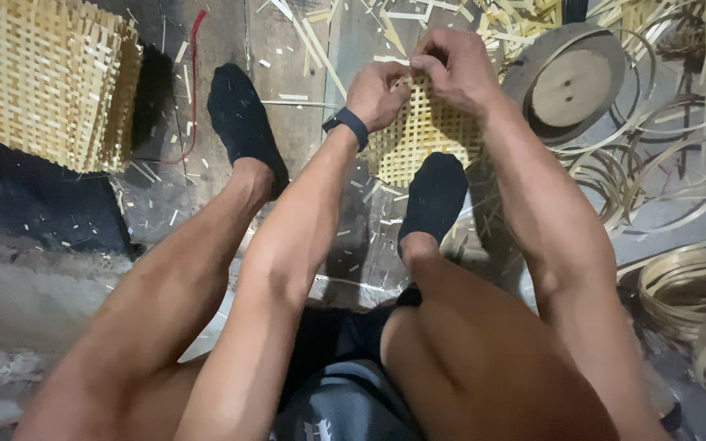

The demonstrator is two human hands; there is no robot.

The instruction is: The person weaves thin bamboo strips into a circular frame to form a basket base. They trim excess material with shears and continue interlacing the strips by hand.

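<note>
Two bare hands meet at the upper middle of the frame, over a small woven bamboo mat [422,135] that lies on the floor [34,245] beyond the person's feet. Fingers of the left hand [377,94] are curled shut and press on the mat's top edge; a dark band [346,124] circles that wrist. Fingers of the right hand [455,69] are pinched together on a thin strip at the same edge, touching the left hand's fingertips. A foot in a black sock [435,196] rests on the mat's lower edge, and the other black-socked foot [243,118] sits on the floor further left.

At the upper left stands a larger woven bamboo panel [46,77]. A round wooden disc in a ring [569,82] lies at the upper right, with coils of bamboo strip [688,286] spread down the right side. Loose slivers [312,37] litter the floor.
</note>
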